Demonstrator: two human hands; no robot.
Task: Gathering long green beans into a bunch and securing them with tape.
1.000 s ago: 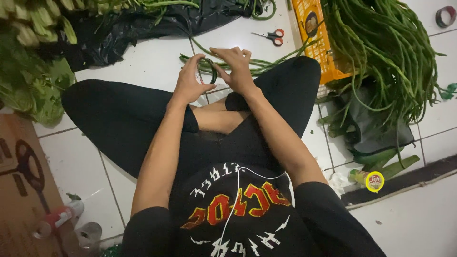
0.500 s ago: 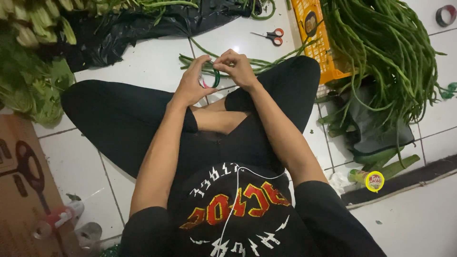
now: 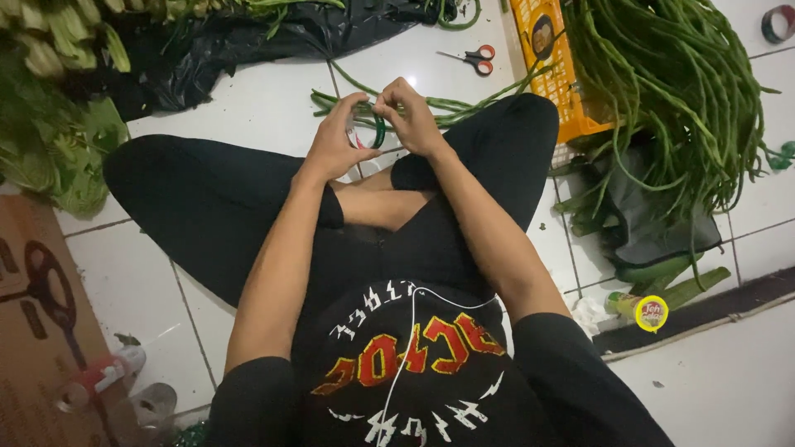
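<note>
I sit cross-legged on white floor tiles. My left hand (image 3: 335, 141) and my right hand (image 3: 407, 117) meet in front of my knees, and together they hold a small green tape roll (image 3: 373, 131). The fingers of both hands pinch at its rim. A loose bunch of long green beans (image 3: 451, 106) lies on the tiles just beyond my hands. Orange-handled scissors (image 3: 474, 58) lie further out on the floor.
A big heap of long beans (image 3: 675, 91) lies at the right beside an orange crate (image 3: 553, 62). Leafy greens (image 3: 58, 141) and a black plastic sheet (image 3: 240, 45) are at the left. A cardboard piece (image 3: 37, 331), tape rolls (image 3: 153, 403) and a small cup (image 3: 642, 310) lie near me.
Both hands closed in on the green tape roll; my left fingers, spread wide a second ago, now curl around it. My view and legs hold still.
</note>
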